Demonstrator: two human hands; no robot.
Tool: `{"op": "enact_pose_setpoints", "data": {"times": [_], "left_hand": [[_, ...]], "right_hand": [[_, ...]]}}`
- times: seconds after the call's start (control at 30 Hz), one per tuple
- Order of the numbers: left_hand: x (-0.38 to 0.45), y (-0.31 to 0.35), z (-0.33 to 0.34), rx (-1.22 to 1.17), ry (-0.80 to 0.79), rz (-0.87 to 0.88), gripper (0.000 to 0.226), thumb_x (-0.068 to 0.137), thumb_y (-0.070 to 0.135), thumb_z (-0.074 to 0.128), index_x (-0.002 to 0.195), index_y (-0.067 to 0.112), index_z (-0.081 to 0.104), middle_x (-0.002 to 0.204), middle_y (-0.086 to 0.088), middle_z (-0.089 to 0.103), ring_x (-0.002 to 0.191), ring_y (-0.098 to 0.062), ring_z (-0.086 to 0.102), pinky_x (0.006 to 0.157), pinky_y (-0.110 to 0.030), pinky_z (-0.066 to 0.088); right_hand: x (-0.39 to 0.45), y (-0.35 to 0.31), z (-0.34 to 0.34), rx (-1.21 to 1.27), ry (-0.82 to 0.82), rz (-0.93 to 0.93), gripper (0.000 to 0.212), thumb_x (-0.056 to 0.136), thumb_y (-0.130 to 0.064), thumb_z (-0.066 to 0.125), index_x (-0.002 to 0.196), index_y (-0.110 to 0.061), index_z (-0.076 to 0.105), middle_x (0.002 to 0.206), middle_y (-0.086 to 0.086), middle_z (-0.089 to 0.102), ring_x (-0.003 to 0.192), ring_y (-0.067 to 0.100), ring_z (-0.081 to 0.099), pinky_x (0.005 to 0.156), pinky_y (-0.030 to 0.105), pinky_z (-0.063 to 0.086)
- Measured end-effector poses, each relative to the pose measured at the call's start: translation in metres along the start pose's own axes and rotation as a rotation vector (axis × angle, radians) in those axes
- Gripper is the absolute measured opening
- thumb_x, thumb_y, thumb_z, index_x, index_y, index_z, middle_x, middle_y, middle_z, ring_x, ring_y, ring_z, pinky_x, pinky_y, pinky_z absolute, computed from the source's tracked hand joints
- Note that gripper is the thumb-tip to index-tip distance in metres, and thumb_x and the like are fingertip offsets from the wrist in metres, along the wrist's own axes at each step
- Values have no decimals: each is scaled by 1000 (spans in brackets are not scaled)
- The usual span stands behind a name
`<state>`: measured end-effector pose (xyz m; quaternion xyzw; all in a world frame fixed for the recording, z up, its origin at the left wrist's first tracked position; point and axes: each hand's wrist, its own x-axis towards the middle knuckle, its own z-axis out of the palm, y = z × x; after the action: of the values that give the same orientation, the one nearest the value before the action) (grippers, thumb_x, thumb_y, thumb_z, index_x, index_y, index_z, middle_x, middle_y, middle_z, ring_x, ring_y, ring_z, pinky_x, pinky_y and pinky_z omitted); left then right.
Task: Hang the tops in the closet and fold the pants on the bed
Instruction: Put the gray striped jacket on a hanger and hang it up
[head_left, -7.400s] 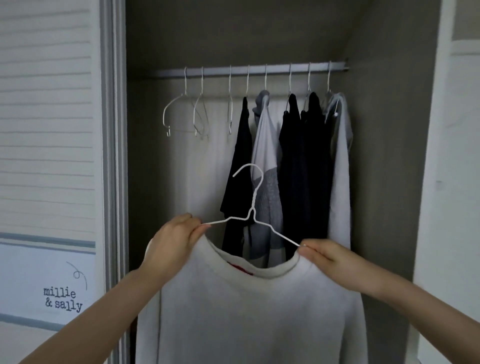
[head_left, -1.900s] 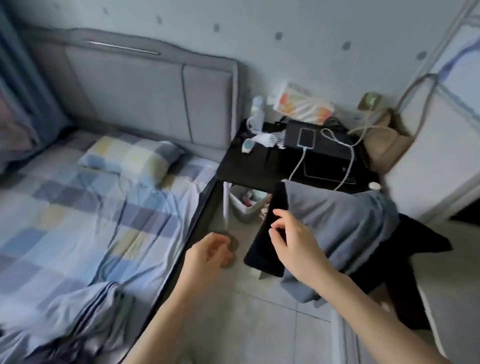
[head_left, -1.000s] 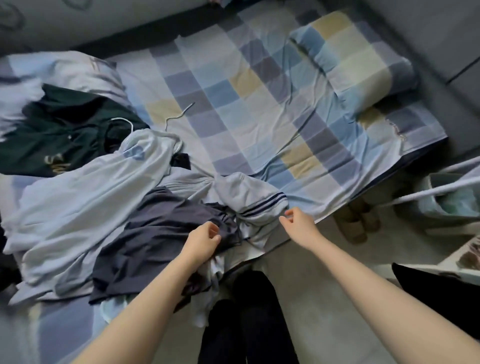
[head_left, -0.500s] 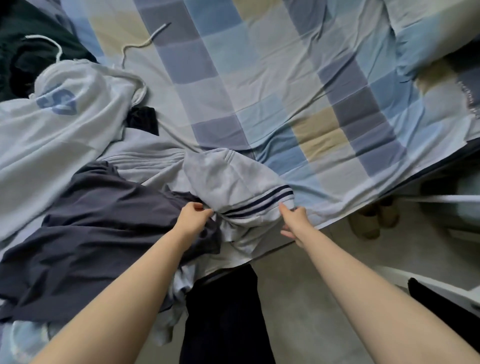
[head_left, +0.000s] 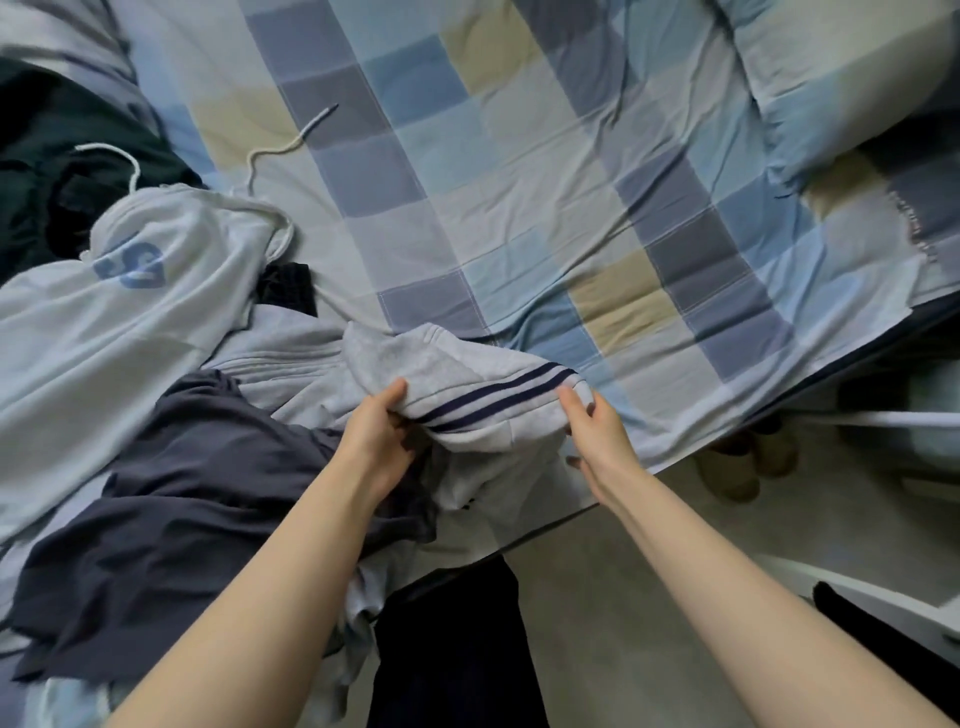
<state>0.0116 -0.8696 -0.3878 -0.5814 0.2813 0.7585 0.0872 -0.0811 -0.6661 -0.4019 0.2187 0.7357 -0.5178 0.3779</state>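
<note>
A light grey garment (head_left: 447, 371) with two dark navy stripes along its band lies crumpled at the near edge of the bed. My left hand (head_left: 376, 434) grips the left end of that striped band, thumb on top. My right hand (head_left: 595, 428) pinches the band's right end. A dark grey garment (head_left: 171, 504) lies left of my left arm. A pale hoodie (head_left: 114, 322) with a blue letter print is spread further left. A dark green top (head_left: 47, 171) sits at the far left.
The bed carries a checked blue, grey and yellow sheet (head_left: 519, 208), with a matching pillow (head_left: 857, 67) at the top right. A pair of slippers (head_left: 748, 462) stands on the floor by the bed edge. My dark trousers (head_left: 452, 649) show below.
I turned from the closet to the bedside table, then to the bed. In the last second both hands closed on the striped grey garment and lifted its band a little.
</note>
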Motion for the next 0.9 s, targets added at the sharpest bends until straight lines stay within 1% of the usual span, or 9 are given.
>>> {"op": "enact_pose_setpoints", "data": {"times": [0.13, 0.23, 0.3, 0.4, 0.53, 0.67, 0.8, 0.87, 0.9], "left_hand": [[-69, 42, 20, -24, -73, 137, 47, 100, 38, 39, 143, 19, 45, 140, -2, 55, 125, -17, 51, 102, -37, 31], [-127, 78, 41, -133, -158, 300, 47, 103, 34, 36, 144, 12, 44, 139, -8, 55, 113, -21, 59, 86, -32, 44], [-159, 101, 50, -174, -179, 383, 47, 104, 32, 35, 145, 11, 43, 140, -11, 54, 121, -26, 56, 93, -35, 47], [-215, 133, 55, -209, -213, 491, 47, 103, 26, 39, 147, 10, 38, 143, -17, 50, 132, -32, 48, 113, -48, 34], [-278, 149, 43, -204, -218, 660, 31, 96, 4, 48, 127, 3, 44, 135, -24, 51, 126, -38, 51, 110, -57, 34], [-337, 154, 27, -198, -295, 772, 31, 94, -2, 49, 124, 7, 47, 134, -30, 51, 126, -42, 49, 110, -59, 34], [-388, 164, 18, -167, -404, 853, 32, 90, 2, 57, 119, 11, 50, 108, -14, 64, 101, -28, 64, 83, -42, 57], [-410, 170, 9, -106, -417, 881, 29, 89, 4, 61, 117, 8, 53, 102, -12, 67, 87, -23, 67, 61, -29, 56], [-420, 172, 5, -68, -401, 890, 30, 89, 6, 62, 118, 4, 54, 104, -14, 68, 89, -25, 67, 61, -29, 57]], "right_hand": [[-56, -57, 3, 198, -82, -47, 25, 99, -39, 47, 113, -23, 60, 110, -6, 68, 106, 15, 62, 93, 51, 51], [-104, -107, 2, 363, -178, -59, 34, 98, -37, 50, 122, -13, 56, 115, 3, 69, 104, 19, 65, 89, 54, 51], [-134, -132, -1, 375, -221, -142, 35, 97, -32, 54, 121, -7, 53, 112, 8, 68, 100, 20, 66, 88, 50, 51], [-190, -165, -10, 286, -204, -334, 28, 92, -24, 63, 109, -3, 54, 101, 14, 65, 94, 26, 63, 86, 50, 50], [-250, -189, -9, 244, -186, -538, 33, 89, -16, 66, 90, 10, 45, 81, 10, 45, 78, 24, 42, 70, 45, 36], [-317, -219, 0, 305, -149, -701, 28, 87, -11, 67, 70, -9, 45, 71, 7, 39, 70, 23, 35, 67, 41, 33], [-376, -248, -1, 391, -104, -853, 27, 82, -14, 70, 70, -13, 46, 72, 8, 38, 71, 24, 36, 71, 42, 34], [-406, -261, -5, 417, -76, -925, 23, 79, -18, 71, 73, -11, 50, 75, 10, 43, 74, 24, 41, 73, 41, 37], [-420, -267, -7, 425, -59, -960, 21, 78, -19, 71, 74, -11, 52, 76, 10, 46, 75, 24, 43, 74, 41, 39]]}}
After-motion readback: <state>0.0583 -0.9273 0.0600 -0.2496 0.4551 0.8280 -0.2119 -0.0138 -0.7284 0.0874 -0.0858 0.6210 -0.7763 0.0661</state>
